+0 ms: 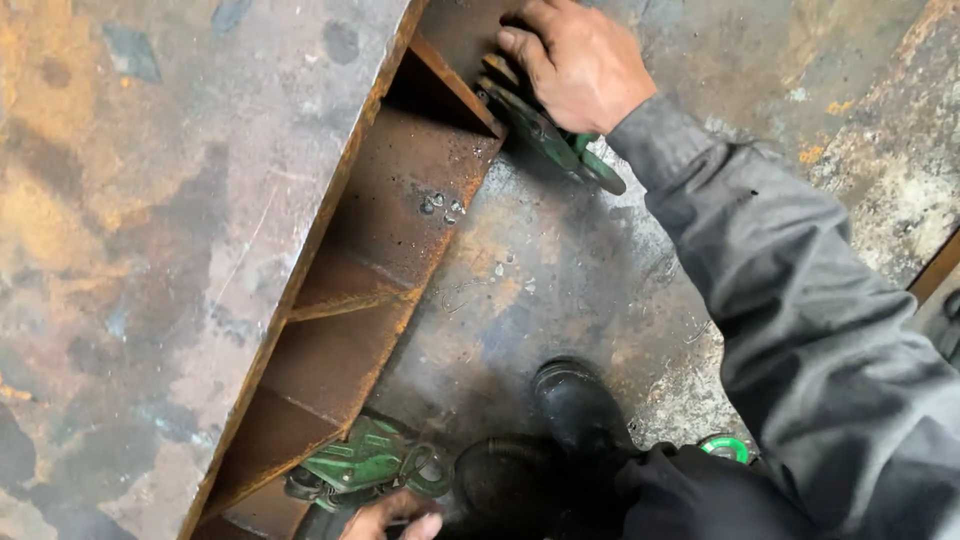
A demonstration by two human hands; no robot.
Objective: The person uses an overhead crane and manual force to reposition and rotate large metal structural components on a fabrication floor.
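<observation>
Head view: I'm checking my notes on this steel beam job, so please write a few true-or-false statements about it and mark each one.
1. The right hand rests on a green clamp at the rusty beam. True.
2. The left hand is near a second green clamp. True.
3. The beam is freshly painted blue. False: it is bare and rusty.
4. The sleeve is bright orange. False: it is dark grey.
5. A black boot stands on the floor. True.

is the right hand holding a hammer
No, the right hand grips a green clamp at the rusty steel beam's flange edge.
</observation>
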